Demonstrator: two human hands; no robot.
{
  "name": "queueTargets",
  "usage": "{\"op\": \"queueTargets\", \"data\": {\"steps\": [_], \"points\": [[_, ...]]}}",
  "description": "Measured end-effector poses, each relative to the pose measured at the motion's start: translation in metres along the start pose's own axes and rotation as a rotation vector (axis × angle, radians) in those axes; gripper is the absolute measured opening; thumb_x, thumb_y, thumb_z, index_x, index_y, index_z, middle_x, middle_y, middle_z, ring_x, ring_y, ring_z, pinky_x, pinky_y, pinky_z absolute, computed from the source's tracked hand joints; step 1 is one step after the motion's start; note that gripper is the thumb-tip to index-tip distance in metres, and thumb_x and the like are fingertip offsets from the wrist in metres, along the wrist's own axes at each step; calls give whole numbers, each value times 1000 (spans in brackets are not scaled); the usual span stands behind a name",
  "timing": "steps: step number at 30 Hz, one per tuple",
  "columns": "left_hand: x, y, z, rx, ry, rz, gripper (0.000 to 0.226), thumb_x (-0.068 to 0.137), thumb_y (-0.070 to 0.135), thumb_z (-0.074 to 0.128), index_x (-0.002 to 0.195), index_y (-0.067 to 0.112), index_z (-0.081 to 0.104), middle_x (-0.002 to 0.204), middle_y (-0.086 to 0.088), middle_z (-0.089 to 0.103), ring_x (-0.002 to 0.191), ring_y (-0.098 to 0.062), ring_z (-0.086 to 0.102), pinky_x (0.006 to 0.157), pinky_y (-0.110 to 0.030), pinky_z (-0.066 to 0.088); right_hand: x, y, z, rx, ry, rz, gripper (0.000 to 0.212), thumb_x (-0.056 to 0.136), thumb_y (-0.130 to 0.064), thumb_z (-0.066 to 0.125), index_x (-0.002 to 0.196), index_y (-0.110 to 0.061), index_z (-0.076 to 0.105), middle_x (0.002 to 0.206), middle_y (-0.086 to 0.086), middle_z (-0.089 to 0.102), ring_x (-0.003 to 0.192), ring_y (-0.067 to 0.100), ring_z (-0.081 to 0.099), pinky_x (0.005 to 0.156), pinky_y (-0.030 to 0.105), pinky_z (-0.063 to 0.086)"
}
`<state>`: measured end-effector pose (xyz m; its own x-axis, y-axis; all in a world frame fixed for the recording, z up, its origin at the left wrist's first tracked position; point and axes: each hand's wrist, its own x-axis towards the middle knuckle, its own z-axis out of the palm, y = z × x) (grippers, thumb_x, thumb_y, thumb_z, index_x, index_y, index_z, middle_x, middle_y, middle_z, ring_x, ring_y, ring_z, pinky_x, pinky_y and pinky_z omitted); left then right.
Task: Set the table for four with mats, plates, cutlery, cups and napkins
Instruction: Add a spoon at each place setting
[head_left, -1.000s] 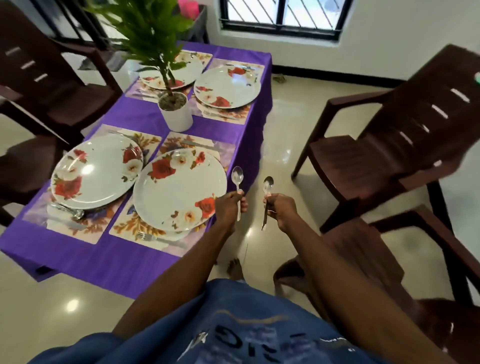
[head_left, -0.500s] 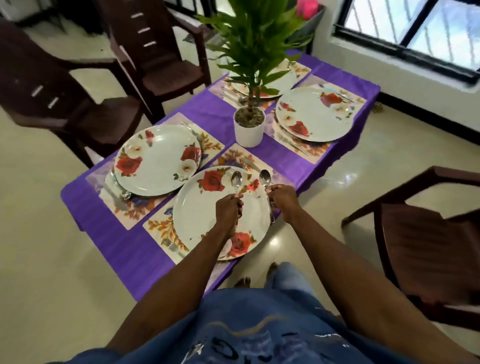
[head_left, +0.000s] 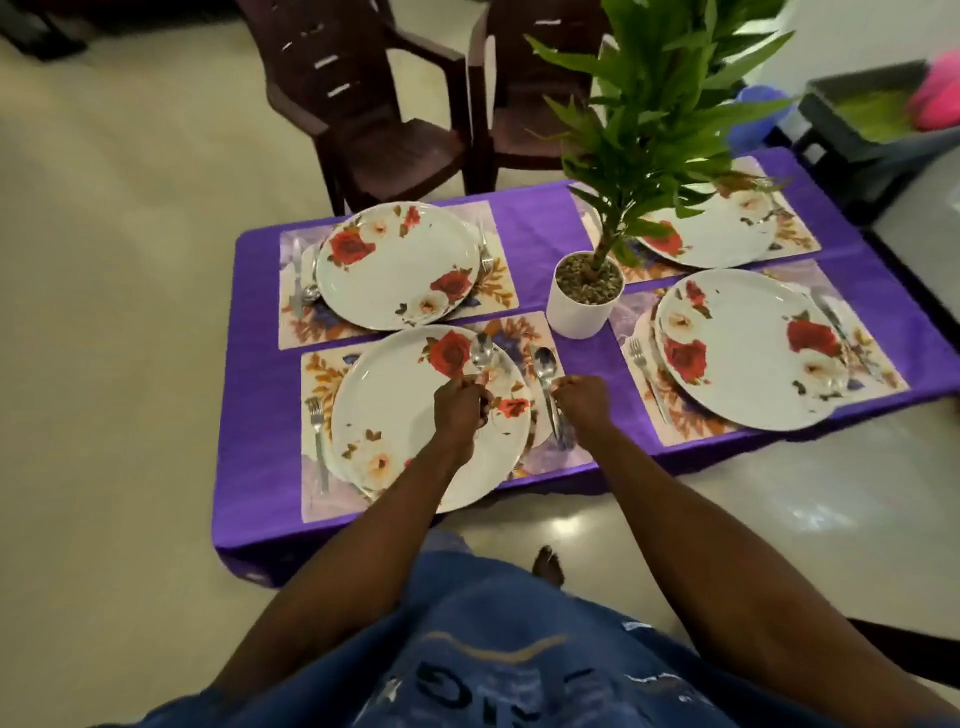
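Note:
Four floral plates lie on floral mats on a low table under a purple cloth (head_left: 260, 467). My left hand (head_left: 460, 402) grips a spoon (head_left: 481, 351) upright over the near left plate (head_left: 410, 415). My right hand (head_left: 584, 400) holds a second spoon (head_left: 545, 364) by its handle, over the mat's right strip (head_left: 550, 457) beside that plate. A fork (head_left: 317, 436) lies left of this plate. The far left plate (head_left: 397, 265) has cutlery on both sides. The near right plate (head_left: 748, 348) has a fork (head_left: 647, 376) on its left.
A potted plant in a white pot (head_left: 584, 301) stands at the table's middle, its leaves covering part of the far right plate (head_left: 727, 228). Two dark brown chairs (head_left: 374, 104) stand beyond the table. A grey bin (head_left: 872, 119) sits at the far right.
I have come round to the table's long side. Both hands, each with its spoon, have moved from off the table's edge to over the near left plate and its mat.

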<state>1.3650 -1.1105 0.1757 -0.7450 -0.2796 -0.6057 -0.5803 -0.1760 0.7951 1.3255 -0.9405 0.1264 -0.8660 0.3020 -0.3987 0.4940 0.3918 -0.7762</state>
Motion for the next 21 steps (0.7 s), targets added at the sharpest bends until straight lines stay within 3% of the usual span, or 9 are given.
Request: {"op": "queueTargets", "data": {"steps": [5, 9, 15, 18, 21], "points": [[-15, -12, 9, -39, 93, 7, 16, 92, 6, 51, 95, 8, 66, 66, -4, 59, 49, -12, 42, 36, -18, 28, 5, -2, 2, -56, -123, -57, 10, 77, 6, 60, 71, 10, 66, 69, 20, 61, 68, 20, 55, 59, 28, 38], [-14, -10, 9, -46, 149, 22, 18, 94, 6, 51, 99, 5, 67, 66, -4, 61, 51, -12, 45, 39, -20, 32, 9, -5, 9, -169, -126, -97, 14, 83, 1, 58, 80, 5, 71, 71, 11, 59, 70, 21, 57, 47, 21, 32], [-8, -8, 4, -56, 206, 36, 17, 97, 9, 51, 102, 7, 68, 68, -4, 62, 55, -12, 48, 42, -20, 35, 16, -6, 17, -200, -116, -74, 17, 86, -5, 57, 91, 2, 72, 86, 14, 69, 80, 26, 66, 55, 25, 40], [-7, -10, 0, -75, 210, 30, 17, 97, 10, 52, 102, 8, 68, 72, -6, 62, 56, -11, 48, 41, -19, 35, 19, -6, 20, -187, -129, -62, 18, 89, -7, 57, 95, 2, 71, 89, 13, 69, 83, 27, 67, 48, 22, 38], [-6, -11, -1, -62, 218, 24, 16, 97, 13, 54, 101, 8, 69, 74, -6, 63, 56, -11, 48, 41, -19, 35, 22, -3, 22, -195, -137, -51, 18, 89, -9, 59, 96, 1, 71, 92, 12, 70, 85, 26, 67, 58, 26, 46]]}}
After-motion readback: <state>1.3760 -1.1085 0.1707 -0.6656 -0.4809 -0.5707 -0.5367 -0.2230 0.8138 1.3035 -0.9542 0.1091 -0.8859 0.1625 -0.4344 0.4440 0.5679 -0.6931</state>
